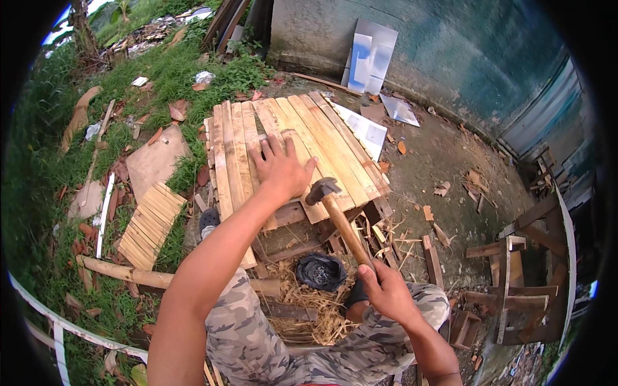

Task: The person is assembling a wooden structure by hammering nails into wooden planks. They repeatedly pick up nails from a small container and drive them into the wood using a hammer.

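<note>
My left hand [284, 170] rests on a row of pale wooden slats [325, 138], its fingers spread. The slats lie side by side, with a dark gap between some of them near my fingertips. My right hand [388, 291] is wrapped round the wooden handle of a hammer [346, 229]. The hammer's dark metal head is raised close to the slats' near edge, right of my left hand. Below, between my legs, sits a black container [320, 272] with small greyish bits inside, perhaps nails.
Straw-like wood shavings [335, 325] surround the container. A small slatted panel [152, 225] and a brown board [156, 157] lie on the left among grass. Wooden frames [508, 283] stand at right. Metallic sheets [373, 55] lean on the blue-green wall [463, 58].
</note>
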Motion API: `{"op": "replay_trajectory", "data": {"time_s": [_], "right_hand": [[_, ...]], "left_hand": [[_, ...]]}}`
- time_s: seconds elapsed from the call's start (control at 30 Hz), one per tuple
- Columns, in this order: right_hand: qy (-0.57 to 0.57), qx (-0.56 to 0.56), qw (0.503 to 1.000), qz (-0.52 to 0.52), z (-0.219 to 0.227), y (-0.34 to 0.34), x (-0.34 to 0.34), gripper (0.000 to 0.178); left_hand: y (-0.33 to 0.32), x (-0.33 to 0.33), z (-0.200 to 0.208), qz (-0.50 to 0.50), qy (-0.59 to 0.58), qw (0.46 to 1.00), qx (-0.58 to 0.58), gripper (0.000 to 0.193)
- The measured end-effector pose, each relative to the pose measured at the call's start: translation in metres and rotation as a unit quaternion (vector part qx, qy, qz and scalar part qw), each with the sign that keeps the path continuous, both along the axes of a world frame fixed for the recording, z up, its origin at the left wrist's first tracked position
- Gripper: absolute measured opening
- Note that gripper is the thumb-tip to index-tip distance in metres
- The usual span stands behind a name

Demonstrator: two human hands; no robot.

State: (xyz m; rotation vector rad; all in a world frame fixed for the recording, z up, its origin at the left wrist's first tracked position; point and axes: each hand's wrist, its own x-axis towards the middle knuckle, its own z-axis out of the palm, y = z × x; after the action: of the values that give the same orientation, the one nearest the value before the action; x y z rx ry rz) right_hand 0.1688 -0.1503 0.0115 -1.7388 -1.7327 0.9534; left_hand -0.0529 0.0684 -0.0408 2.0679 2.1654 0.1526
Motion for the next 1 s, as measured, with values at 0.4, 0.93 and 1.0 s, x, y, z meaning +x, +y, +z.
{"op": "replay_trajectory", "data": {"time_s": [0.4, 0.93, 1.0], "right_hand": [[-0.005, -0.004, 1.000, 0.011, 0.001, -0.003, -0.001, 0.041], [0.231, 0.050, 0.939, -0.249, -0.057, 0.056, 0.089, 0.042], [0.293, 0.045, 0.921, -0.254, -0.053, 0.051, 0.094, 0.040]], "left_hand": [[-0.001, -0.003, 0.004, -0.006, 0.001, 1.000, -0.002, 0.086], [-0.019, -0.004, 0.004, -0.007, -0.022, 1.000, 0.014, 0.077], [-0.035, 0.002, 0.002, -0.029, -0.029, 0.999, 0.023, 0.082]]}}
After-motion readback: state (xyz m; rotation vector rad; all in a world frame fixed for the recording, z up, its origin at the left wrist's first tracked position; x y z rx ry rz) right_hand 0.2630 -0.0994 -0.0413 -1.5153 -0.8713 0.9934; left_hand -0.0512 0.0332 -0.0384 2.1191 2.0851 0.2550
